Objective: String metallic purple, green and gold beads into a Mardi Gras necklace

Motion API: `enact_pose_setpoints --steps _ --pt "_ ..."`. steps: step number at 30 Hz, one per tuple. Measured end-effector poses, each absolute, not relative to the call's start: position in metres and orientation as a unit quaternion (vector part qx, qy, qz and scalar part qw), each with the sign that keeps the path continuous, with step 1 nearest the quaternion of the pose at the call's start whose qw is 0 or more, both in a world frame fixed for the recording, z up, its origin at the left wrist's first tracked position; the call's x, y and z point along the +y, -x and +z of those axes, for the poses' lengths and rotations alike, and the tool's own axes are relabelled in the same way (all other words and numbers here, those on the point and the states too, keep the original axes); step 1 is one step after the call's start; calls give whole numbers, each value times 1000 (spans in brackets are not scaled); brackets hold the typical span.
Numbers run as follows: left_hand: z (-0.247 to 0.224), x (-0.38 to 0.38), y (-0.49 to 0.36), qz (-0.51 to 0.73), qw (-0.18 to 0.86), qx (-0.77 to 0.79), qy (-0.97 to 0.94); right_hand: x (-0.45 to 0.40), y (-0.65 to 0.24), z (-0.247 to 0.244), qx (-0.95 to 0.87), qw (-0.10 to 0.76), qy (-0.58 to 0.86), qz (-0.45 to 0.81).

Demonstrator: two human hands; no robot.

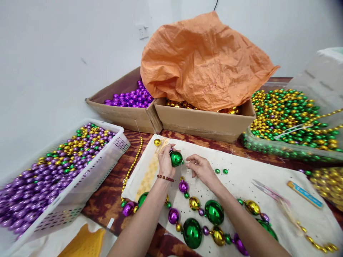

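Observation:
My left hand [166,159], with a beaded bracelet at the wrist, is closed around a large shiny green bead [176,159]. Just to its right, my right hand [199,168] pinches at a thin clear string [183,167] near the bead's hole; the string is barely visible. Below both hands lies a strand of large purple, gold and green beads [214,212], partly hidden by my forearms. A gold bead [157,142] rests beyond my left hand. Two small green beads [221,171] lie right of my right hand.
Scissors [270,191] and a blue-and-orange packet [304,194] lie on the white cloth [241,167]. A white basket of beads [122,132] stands left. Cardboard boxes [200,123] hold beads at the back, under an orange sack [206,60]. A clear bin [294,151] of beads sits right.

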State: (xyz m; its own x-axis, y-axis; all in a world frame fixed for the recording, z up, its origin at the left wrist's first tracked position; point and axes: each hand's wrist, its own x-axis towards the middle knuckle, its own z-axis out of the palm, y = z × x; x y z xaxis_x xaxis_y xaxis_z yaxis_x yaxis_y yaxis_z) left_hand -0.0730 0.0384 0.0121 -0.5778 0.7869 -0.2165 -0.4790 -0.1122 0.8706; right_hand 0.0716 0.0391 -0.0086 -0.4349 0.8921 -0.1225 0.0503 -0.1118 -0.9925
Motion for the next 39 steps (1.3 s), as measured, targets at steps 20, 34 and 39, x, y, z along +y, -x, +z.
enact_pose_setpoints --steps 20,34,39 --pt "16 37 98 737 412 510 -162 53 -90 -7 -540 383 477 578" --pt "26 10 99 585 484 510 -405 78 -36 48 -642 368 400 540" --pt "20 0 107 538 476 527 -454 87 -18 54 -594 422 401 556"
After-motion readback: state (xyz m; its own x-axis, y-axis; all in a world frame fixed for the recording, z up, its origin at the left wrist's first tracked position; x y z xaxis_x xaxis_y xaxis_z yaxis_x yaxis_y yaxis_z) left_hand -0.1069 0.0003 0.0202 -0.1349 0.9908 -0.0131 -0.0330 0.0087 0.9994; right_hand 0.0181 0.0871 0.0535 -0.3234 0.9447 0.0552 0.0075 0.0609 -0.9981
